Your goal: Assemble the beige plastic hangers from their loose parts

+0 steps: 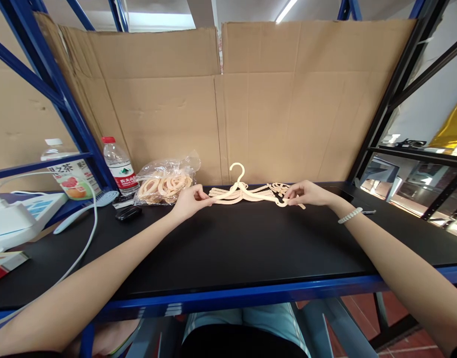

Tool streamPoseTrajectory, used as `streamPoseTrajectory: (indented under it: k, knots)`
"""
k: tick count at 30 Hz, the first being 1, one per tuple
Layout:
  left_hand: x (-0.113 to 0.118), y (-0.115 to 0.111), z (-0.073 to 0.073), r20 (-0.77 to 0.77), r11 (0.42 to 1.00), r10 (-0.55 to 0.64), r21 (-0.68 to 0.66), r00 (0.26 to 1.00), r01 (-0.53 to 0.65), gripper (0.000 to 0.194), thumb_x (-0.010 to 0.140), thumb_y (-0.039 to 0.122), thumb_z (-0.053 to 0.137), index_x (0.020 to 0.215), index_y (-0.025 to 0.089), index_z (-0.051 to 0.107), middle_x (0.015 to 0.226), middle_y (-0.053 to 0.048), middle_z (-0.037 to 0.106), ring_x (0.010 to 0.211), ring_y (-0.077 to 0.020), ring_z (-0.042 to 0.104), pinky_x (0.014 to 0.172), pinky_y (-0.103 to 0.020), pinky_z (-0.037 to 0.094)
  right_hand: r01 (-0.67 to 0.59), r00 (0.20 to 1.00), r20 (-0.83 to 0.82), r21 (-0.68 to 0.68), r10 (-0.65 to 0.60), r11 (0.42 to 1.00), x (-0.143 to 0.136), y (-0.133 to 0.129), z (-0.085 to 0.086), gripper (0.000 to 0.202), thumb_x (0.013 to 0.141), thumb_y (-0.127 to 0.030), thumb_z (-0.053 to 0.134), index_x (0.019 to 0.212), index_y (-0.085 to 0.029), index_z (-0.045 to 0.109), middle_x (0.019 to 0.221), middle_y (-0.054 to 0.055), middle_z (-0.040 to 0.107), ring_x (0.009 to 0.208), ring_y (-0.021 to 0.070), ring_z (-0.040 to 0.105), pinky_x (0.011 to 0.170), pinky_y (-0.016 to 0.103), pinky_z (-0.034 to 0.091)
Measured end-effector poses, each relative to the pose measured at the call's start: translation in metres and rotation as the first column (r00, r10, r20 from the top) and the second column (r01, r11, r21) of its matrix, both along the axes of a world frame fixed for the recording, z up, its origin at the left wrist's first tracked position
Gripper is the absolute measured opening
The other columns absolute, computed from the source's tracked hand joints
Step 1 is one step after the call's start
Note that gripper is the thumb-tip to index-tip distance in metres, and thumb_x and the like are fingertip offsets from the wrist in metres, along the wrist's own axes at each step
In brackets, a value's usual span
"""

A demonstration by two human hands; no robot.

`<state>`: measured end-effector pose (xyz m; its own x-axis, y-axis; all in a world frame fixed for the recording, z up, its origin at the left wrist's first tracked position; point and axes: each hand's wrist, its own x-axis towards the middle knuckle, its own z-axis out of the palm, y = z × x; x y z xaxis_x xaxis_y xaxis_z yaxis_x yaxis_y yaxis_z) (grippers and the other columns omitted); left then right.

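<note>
Your left hand (191,201) and right hand (302,193) each pinch one end of the cream hanger (239,185) with fingers nearly together; it is between them, hook upward, over the black tabletop (228,248).

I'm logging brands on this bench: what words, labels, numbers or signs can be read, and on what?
"农夫山": red label of the red-capped bottle; any further characters not readable.
"之茶": label of the white-capped bottle; anything before it unclear.
Too small or blurred: the white-capped bottle's smaller print.
No readable text on the front hanger or the clear bag.
</note>
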<state>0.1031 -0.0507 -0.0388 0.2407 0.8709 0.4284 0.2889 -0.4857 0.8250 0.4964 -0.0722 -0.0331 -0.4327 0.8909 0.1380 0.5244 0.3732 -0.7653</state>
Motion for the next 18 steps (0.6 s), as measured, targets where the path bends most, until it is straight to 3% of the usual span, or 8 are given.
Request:
streamPoseTrajectory:
  k: [3, 5, 7, 10, 14, 18]
  knots:
    - [-0.009, -0.002, 0.011, -0.349, 0.988, -0.079, 0.098, 0.934, 0.12, 0.03, 0.066, 0.035, 0.075, 0.061, 0.018, 0.051, 0.065, -0.001, 0.067, 0.063, -0.0166, 0.064, 0.058, -0.023, 0.045, -0.068, 0.978, 0.193, -0.047, 0.076, 0.997, 0.005, -0.002, 0.005, 0.034, 0.066, -0.043, 0.074, 0.079, -0.013, 0.071, 0.073, 0.006, 0.069, 0.064, 0.0142, 0.06, 0.054, 0.023, 0.041]
    - [-0.011, -0.005, 0.019, -0.533, 0.972, -0.117, 0.111, 0.838, 0.206, 0.02, 0.068, 0.034, 0.074, 0.077, 0.021, 0.062, 0.066, 0.001, 0.067, 0.06, -0.0147, 0.061, 0.057, -0.021, 0.04, -0.094, 0.968, 0.222, -0.111, 0.117, 0.989, 0.008, -0.003, 0.006, 0.033, 0.066, -0.043, 0.074, 0.08, -0.013, 0.07, 0.074, 0.007, 0.069, 0.063, 0.014, 0.06, 0.054, 0.023, 0.041]
    - [-0.011, -0.01, 0.024, -0.65, 0.957, -0.131, 0.114, 0.749, 0.267, 0.014, 0.071, 0.033, 0.071, 0.08, 0.023, 0.067, 0.064, 0.003, 0.066, 0.058, -0.0136, 0.058, 0.056, -0.021, 0.036, -0.101, 0.967, 0.218, -0.156, 0.134, 0.983, 0.01, -0.004, 0.007, 0.033, 0.066, -0.042, 0.074, 0.08, -0.013, 0.069, 0.075, 0.007, 0.07, 0.062, 0.0136, 0.06, 0.052, 0.022, 0.041]
    - [-0.008, -0.015, 0.025, -0.733, 0.936, -0.108, 0.152, 0.671, 0.317, 0.009, 0.073, 0.03, 0.069, 0.067, 0.023, 0.068, 0.065, 0.001, 0.065, 0.06, -0.0142, 0.057, 0.056, -0.022, 0.032, -0.105, 0.961, 0.23, -0.203, 0.152, 0.974, 0.01, -0.007, 0.007, 0.031, 0.066, -0.042, 0.073, 0.078, -0.013, 0.068, 0.072, 0.005, 0.069, 0.053, 0.0104, 0.056, 0.049, 0.021, 0.039]
    - [-0.005, -0.015, 0.021, -0.819, 0.916, -0.071, 0.172, 0.569, 0.361, 0.009, 0.074, 0.029, 0.068, 0.067, 0.024, 0.07, 0.073, 0.0, 0.067, 0.067, -0.0157, 0.059, 0.057, -0.023, 0.032, -0.104, 0.948, 0.275, -0.205, 0.159, 0.973, 0.009, -0.007, 0.006, 0.029, 0.068, -0.041, 0.072, 0.076, -0.013, 0.067, 0.063, 0.002, 0.065, 0.045, 0.0077, 0.049, 0.046, 0.021, 0.035]
    - [-0.006, -0.015, 0.022, -0.826, 0.913, -0.145, 0.1, 0.544, 0.395, 0.008, 0.075, 0.029, 0.067, 0.072, 0.024, 0.071, 0.071, 0.0, 0.067, 0.066, -0.0154, 0.059, 0.057, -0.022, 0.034, -0.099, 0.939, 0.306, -0.207, 0.16, 0.973, 0.012, -0.004, 0.004, 0.029, 0.067, -0.041, 0.072, 0.075, -0.013, 0.067, 0.064, 0.003, 0.065, 0.049, 0.009, 0.051, 0.047, 0.021, 0.035]
